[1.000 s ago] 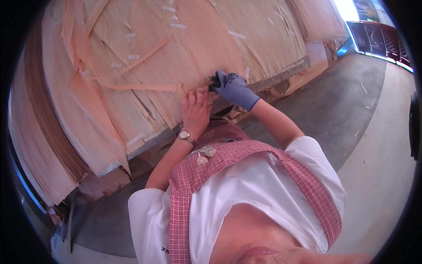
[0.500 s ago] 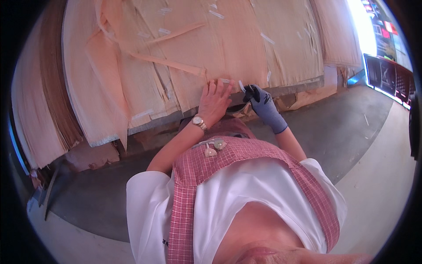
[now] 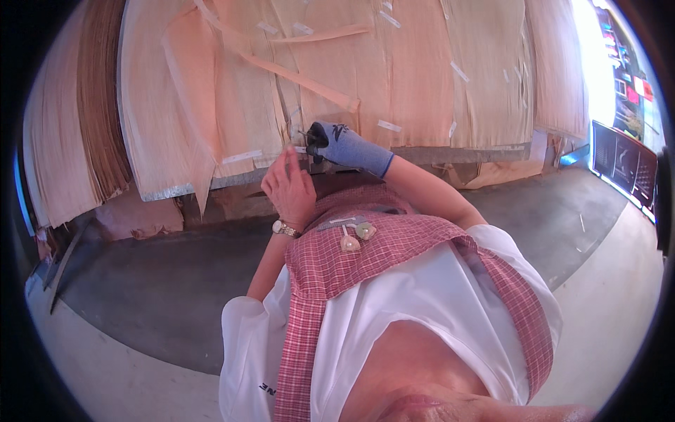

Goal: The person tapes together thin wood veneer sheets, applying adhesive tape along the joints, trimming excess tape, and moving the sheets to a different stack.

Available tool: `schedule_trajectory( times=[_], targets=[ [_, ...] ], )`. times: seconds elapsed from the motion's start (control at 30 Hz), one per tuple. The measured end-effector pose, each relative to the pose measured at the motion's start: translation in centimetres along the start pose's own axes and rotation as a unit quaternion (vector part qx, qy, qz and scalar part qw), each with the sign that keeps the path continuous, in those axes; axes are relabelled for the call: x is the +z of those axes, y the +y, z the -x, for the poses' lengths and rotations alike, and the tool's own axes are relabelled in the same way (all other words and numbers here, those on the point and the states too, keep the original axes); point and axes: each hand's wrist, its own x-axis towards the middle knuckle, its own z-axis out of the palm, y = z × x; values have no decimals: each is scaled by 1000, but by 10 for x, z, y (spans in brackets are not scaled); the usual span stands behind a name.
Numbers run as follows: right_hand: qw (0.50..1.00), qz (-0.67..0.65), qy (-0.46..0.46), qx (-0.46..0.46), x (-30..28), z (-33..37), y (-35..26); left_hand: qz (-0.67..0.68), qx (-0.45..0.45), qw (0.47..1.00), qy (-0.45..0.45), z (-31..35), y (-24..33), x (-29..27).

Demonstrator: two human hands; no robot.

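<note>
My left hand (image 3: 290, 188), bare with a wristwatch (image 3: 284, 228), reaches to the near edge of a pale wood veneer sheet (image 3: 415, 91). Its fingers are stretched out, the tips at a split in the sheet. Beside them, my right hand (image 3: 348, 149) wears a blue-grey glove with black fingertips. Those fingertips are pinched on a short white tape strip (image 3: 301, 149), which lies between the two hands at the edge. A small thin item by the gloved fingers is too small to make out. One white tape strip (image 3: 389, 126) sticks to the veneer right of the glove.
Loose veneer slivers (image 3: 309, 83) lie across the sheet. More tape strips (image 3: 242, 156) dot it. A darker veneer stack (image 3: 102, 112) stands at the left, another pale stack (image 3: 560, 70) at the right. A black panel-like object (image 3: 624, 163) is at the far right.
Both hands have moved left along the veneer edge. My right hand has swung over to the split with its tape strip. A strip formerly under my left fingers now lies uncovered on the veneer.
</note>
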Motion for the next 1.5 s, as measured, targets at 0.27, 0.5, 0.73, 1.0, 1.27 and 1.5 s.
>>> schedule_trajectory(
  times=[0.27, 0.5, 0.73, 1.0, 1.27, 1.5],
  targets=[
    [987, 147, 36, 59, 3, 11, -4, -24, 27, 997, -72, 7, 0, 10],
    [956, 274, 39, 93, 0, 24, -20, -15, 67, 992, -101, 5, 7, 14],
    [987, 85, 104, 92, 3, 57, 7, -41, 89, 989, -109, 0, 13, 16],
    [984, 17, 146, 99, 3, 97, 1, 21, 88, 988, -127, -26, 10, -13],
    [884, 342, 315, -54, -45, 3, -23, 446, -226, 853, -148, -182, -80, -8],
    [911, -226, 302, 167, -14, -4, -51, 666, -191, 661, -287, -257, -98, -13]
  ],
)
